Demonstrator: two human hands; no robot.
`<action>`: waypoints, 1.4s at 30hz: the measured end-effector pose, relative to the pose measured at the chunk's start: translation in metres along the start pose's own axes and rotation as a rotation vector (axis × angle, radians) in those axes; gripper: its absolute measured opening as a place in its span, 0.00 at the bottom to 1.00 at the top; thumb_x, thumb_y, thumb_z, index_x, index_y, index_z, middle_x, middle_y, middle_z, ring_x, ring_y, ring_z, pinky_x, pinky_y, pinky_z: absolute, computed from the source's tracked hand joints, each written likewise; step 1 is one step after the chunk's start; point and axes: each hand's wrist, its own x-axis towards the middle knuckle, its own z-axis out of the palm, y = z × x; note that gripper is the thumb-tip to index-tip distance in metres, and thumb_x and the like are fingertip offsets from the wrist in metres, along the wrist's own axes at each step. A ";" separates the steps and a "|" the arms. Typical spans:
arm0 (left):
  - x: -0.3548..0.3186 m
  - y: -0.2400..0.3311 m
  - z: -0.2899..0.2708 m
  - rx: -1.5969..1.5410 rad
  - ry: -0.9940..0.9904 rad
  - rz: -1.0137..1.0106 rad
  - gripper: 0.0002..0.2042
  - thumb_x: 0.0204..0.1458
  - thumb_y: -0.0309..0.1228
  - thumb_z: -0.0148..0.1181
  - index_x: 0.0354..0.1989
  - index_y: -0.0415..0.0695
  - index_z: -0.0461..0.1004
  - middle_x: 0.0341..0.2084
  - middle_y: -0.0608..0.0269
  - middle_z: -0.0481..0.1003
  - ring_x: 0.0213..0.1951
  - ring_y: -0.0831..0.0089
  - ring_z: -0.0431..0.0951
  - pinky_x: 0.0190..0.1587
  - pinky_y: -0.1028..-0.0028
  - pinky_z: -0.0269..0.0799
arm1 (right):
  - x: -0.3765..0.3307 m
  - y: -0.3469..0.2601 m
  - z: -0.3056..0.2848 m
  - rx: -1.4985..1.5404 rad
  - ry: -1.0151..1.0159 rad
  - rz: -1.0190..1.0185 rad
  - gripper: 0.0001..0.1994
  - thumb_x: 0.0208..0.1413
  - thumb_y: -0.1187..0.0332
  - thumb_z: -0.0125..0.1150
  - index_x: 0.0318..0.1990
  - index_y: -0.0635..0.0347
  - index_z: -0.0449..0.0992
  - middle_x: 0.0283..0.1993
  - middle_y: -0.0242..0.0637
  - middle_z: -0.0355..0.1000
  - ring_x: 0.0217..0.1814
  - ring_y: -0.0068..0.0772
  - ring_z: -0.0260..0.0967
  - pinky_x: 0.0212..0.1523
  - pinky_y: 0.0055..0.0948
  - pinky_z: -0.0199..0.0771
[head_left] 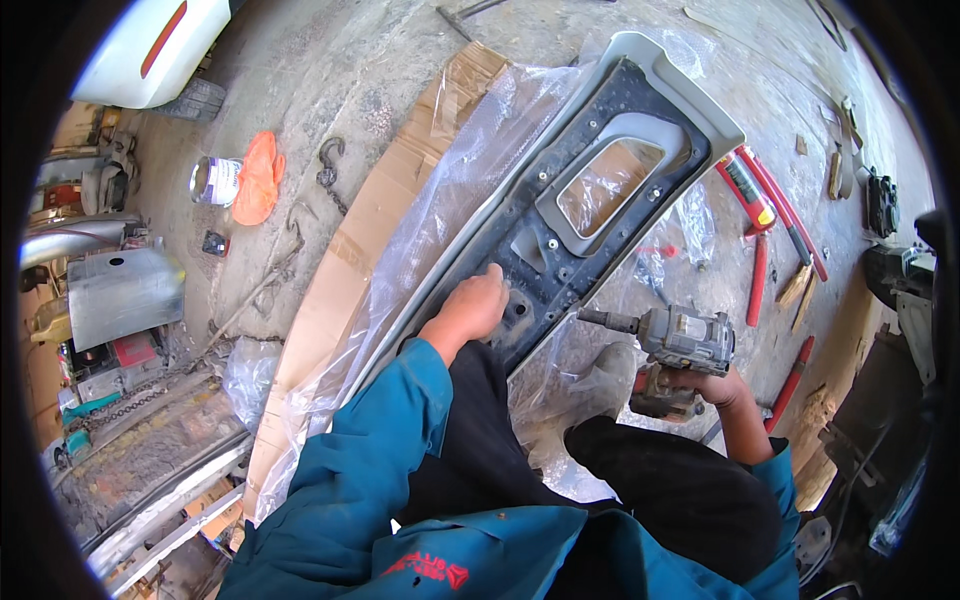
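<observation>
A long grey vehicle panel (625, 72) lies at a slant, its black inner side up, with bolts along it and a framed opening near the far end. My left hand (472, 305) rests on the near part of the panel, its fingers closed; whatever they may hold is hidden. In my right hand (714, 388) is a grey and black cordless impact wrench (685, 338), gripped by its handle. The nose of the wrench points left toward the panel's right edge, a little apart from it. Beneath the panel are clear plastic wrap (440, 215) and a cardboard strip (350, 240).
At the left lie an orange glove (258, 178), a can (215, 181) and a hooked chain (328, 165). Red-handled tools (757, 280) and a red tube (742, 190) lie at the right. A metal box (125, 295) stands among clutter at far left. Dark machinery parts (880, 400) border the right.
</observation>
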 end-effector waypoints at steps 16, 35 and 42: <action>0.010 0.106 -0.010 -2.178 0.229 -0.351 0.08 0.77 0.33 0.54 0.46 0.46 0.77 0.28 0.72 0.65 0.28 0.80 0.64 0.30 0.75 0.61 | 0.078 -0.059 0.020 -0.083 -0.073 -0.062 0.21 0.59 0.68 0.75 0.60 0.60 0.83 0.53 0.37 0.86 0.53 0.33 0.81 0.60 0.39 0.80; 0.035 0.101 0.001 -2.143 0.376 -0.377 0.09 0.78 0.37 0.56 0.46 0.46 0.75 0.25 0.74 0.66 0.26 0.82 0.65 0.29 0.75 0.63 | 0.115 -0.067 0.034 -0.048 -0.030 0.088 0.21 0.59 0.68 0.79 0.58 0.61 0.83 0.51 0.35 0.84 0.50 0.29 0.79 0.53 0.36 0.82; 0.063 0.067 0.004 -2.430 0.289 -0.391 0.10 0.78 0.37 0.54 0.52 0.44 0.77 0.25 0.78 0.63 0.25 0.83 0.62 0.28 0.77 0.59 | 0.150 -0.131 0.055 -0.222 0.026 -0.084 0.19 0.64 0.65 0.77 0.59 0.60 0.84 0.48 0.30 0.82 0.46 0.23 0.76 0.48 0.32 0.80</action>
